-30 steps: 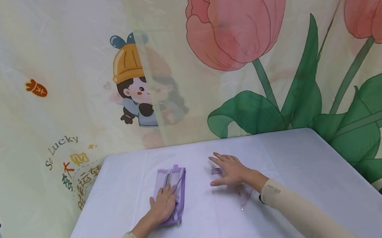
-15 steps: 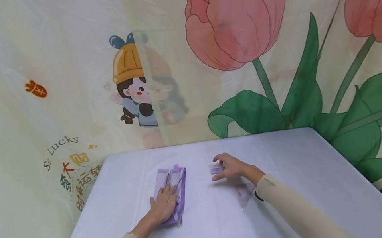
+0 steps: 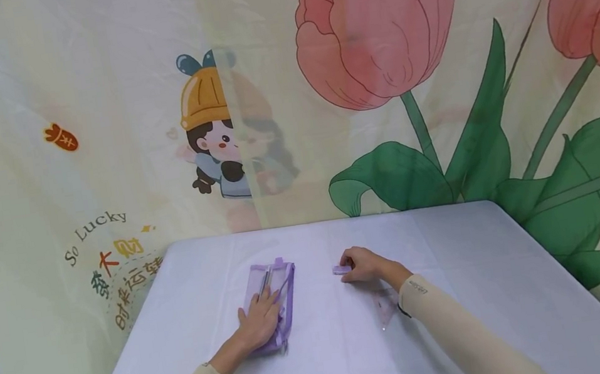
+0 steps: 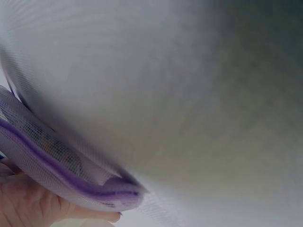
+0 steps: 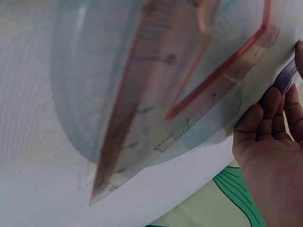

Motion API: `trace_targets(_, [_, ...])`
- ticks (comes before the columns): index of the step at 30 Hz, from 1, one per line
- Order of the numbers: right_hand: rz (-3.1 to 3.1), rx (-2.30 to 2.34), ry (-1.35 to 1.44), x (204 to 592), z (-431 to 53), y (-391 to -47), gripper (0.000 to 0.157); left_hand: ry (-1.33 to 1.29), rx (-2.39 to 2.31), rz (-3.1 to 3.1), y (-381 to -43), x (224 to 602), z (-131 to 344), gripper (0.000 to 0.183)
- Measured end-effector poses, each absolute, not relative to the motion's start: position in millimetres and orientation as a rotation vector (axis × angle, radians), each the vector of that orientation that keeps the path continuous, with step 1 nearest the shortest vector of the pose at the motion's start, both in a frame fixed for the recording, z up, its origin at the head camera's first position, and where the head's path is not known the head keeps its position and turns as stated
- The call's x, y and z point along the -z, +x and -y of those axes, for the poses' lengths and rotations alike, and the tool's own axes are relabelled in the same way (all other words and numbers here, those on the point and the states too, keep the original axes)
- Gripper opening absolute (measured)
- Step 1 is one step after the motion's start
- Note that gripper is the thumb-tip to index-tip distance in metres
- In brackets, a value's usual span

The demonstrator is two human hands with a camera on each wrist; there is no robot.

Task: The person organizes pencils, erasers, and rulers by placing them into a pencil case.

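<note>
My left hand (image 3: 260,320) lies with extended fingers on a purple mesh pencil case (image 3: 290,299), pens showing through the mesh. In the left wrist view the case's purple zip edge (image 4: 71,182) runs above the hand (image 4: 33,203). My right hand (image 3: 364,265) pinches a small purple block (image 3: 341,270) between thumb and fingers, close over the table. The right wrist view shows the curled fingers (image 5: 265,118) at the block (image 5: 285,78), which they partly hide. A clear set square (image 3: 386,309) with pink edges lies below the right wrist.
Under the set square, in the right wrist view, is a clear bluish piece with a curved edge (image 5: 71,109). A white cloth covers the table (image 3: 335,365). Behind the table's far edge hangs a printed curtain (image 3: 276,89) with tulips.
My right hand's spread fingers have come together around the purple block. The left hand has stayed on the pencil case.
</note>
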State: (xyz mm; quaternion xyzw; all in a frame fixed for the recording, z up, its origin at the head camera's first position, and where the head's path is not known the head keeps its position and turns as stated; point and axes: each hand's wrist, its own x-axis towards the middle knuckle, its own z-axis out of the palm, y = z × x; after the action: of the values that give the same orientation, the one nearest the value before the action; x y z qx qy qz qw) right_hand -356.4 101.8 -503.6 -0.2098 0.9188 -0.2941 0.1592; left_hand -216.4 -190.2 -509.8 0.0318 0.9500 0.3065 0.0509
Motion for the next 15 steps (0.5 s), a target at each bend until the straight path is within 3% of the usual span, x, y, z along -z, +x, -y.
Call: trace_targets(15, [-2.663, 0.816, -0.576, 507.3, -99.8, -354.7, 0.019, 0.092, -0.961, -2.868, -215.1, 506.1, 190.7, 0.052])
